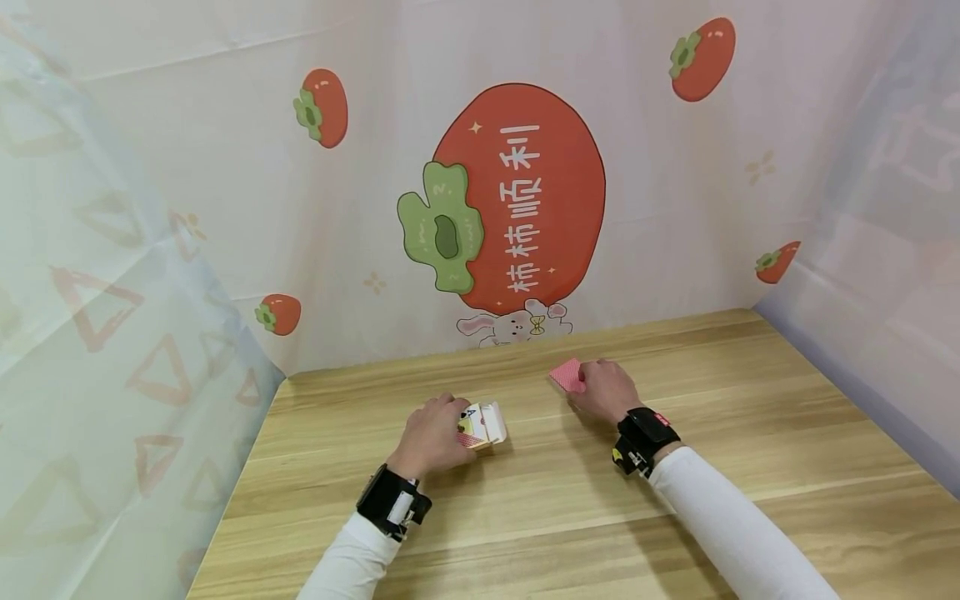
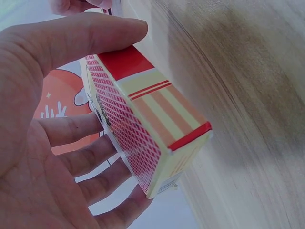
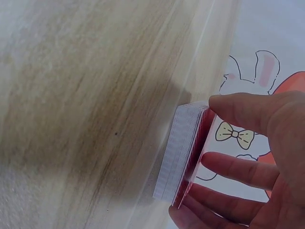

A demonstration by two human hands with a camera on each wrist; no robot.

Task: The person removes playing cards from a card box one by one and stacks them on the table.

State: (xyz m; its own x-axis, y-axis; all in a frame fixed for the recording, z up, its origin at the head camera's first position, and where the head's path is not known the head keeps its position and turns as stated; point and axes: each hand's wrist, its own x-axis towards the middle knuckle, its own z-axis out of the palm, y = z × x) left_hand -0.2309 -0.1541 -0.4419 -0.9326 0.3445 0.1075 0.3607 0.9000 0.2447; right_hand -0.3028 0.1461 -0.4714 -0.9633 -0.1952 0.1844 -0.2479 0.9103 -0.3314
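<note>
Playing-card deck [image 1: 566,375] pinched in the right hand [image 1: 609,392] wants even pressure, kept square; the left hand [image 1: 429,437] grips the card box [image 1: 492,423].

From here I can read 柿柿顺利, white and running bottom to top, on the big red persimmon [image 1: 553,196] printed at upper centre of the head view. Lower down, the card box [image 1: 482,423] shows a letter A with a small black sign beside it. In the left wrist view, low centre, a barcode [image 2: 168,183] sits on the box's narrow face, next to small print too blurred to read.
</note>
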